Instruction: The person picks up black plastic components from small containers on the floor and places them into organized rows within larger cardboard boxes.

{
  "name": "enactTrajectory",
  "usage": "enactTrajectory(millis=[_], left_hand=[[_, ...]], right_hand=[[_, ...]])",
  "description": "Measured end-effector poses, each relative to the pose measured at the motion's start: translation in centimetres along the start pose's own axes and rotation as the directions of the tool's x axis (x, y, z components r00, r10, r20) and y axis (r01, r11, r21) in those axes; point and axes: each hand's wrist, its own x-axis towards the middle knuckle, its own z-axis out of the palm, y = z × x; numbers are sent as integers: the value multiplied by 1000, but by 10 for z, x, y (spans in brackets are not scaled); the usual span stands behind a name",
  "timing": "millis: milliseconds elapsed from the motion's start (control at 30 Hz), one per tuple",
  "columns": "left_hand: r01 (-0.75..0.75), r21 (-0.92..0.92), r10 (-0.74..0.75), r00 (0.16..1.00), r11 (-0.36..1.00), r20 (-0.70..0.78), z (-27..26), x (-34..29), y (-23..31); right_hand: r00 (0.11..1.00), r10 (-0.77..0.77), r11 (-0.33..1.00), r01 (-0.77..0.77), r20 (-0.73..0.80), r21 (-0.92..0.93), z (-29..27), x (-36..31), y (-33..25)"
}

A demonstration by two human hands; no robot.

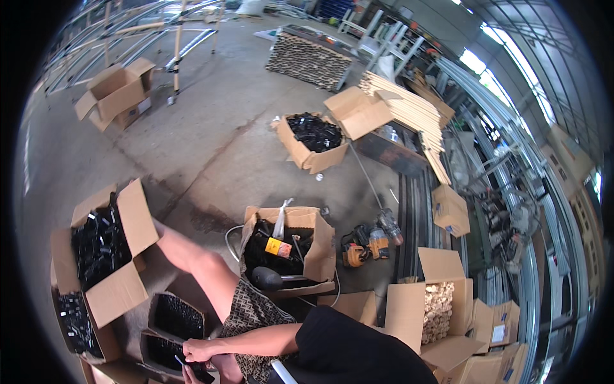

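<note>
1. Right hand [198,350]: head view, 7 o'clock in frame. Fingers curled nearly closed; whether they grip anything, cannot tell.
2. Left hand [188,374]: 6 o'clock of the right, partly cut off. Fingers apparently closed on a small, dark black piece [203,373], material unclear, just below the right hand.
3. Tiny black parts [178,317], boxed: 11 o'clock from the right hand.
4. Large brown cardboard carton [117,299], flaps open, glossy black parts [99,246] inside: 10 o'clock.
5. Step, judged: two-handed close handling. Next move, judged: calls for a steady left hold and precise right fingertips.
</note>
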Motion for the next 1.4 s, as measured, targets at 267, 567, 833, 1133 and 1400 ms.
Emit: enactTrajectory(millis=[267,567,833,1133,1400], left_hand=[[171,-324,-140,983,931,116,18,4,-3],[320,-764,-259,944,561,205,-6,-6,-41],[227,-860,-115,974,457,196,2,9,-59],[-162,-813,-152,944,559,-293,15,16,-26],[-284,-605,-47,881,744,-471,9,-10,51]], right_hand=[[939,112,477,-337,-324,-812,-5,69,87],[975,19,579,-190,-220,-793,-19,65,67],[960,68,764,-225,-271,-605,-32,62,51],[999,18,997,-21,43,72,-33,18,-23],[998,64,979,-68,26,193,-23,-4,-57]])
